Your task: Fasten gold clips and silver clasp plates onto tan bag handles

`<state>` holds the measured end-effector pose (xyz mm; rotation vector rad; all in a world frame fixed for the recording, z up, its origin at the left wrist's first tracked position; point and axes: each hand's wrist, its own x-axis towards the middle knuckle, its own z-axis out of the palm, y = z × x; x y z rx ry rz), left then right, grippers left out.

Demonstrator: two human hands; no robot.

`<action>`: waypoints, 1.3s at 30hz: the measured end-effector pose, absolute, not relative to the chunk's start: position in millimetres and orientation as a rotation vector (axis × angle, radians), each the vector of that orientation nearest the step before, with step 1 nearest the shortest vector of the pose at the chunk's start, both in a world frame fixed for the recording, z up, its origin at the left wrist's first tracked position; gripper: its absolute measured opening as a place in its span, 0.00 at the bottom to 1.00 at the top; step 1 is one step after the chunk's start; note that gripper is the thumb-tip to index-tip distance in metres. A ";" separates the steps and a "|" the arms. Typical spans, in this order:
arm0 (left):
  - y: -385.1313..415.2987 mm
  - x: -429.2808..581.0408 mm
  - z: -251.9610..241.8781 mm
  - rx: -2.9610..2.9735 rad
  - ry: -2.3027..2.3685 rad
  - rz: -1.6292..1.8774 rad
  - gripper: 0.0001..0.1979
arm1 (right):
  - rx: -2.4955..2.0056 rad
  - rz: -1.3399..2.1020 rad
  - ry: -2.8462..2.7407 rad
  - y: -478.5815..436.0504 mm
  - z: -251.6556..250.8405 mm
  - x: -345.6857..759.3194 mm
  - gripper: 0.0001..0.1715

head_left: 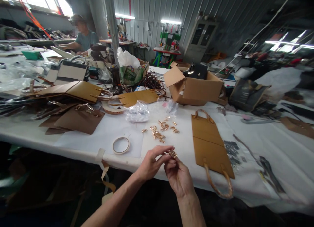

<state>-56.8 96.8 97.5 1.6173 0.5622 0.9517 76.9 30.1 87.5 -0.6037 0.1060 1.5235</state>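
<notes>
Close to the table's front edge, my left hand [152,162] and my right hand [179,177] meet fingertip to fingertip. Between them is a small gold metal fitting [172,153], pinched by the fingers of both; its exact shape is partly covered. Just beyond lies a loose pile of similar gold metal fittings [158,132] on the white table. To the right rests a flat tan leather bag panel [208,135] with a looped handle at each end. A roll of tape [121,145] lies left of my hands.
Brown leather pieces [79,119] are stacked at the left. Clear plastic bags [137,111] lie beyond the fittings, with an open cardboard box [200,89] behind. A dark-handled tool [271,174] lies at the right. A person [85,37] sits at the far left.
</notes>
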 end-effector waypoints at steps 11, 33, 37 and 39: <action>92.0 -65.4 114.5 1.786 0.572 1.156 0.11 | -1.432 0.582 -0.987 -11.1 107.3 90.5 0.13; 60.0 -70.4 133.5 1.783 0.432 1.154 0.08 | -1.317 0.293 -1.354 -29.1 129.5 99.5 0.08; 63.0 -73.7 134.3 1.861 0.387 1.139 0.10 | -1.319 0.415 -1.439 -25.6 135.1 110.6 0.05; 62.6 -76.1 133.5 1.897 0.376 1.113 0.12 | -1.309 0.376 -1.526 -26.5 136.7 114.6 0.07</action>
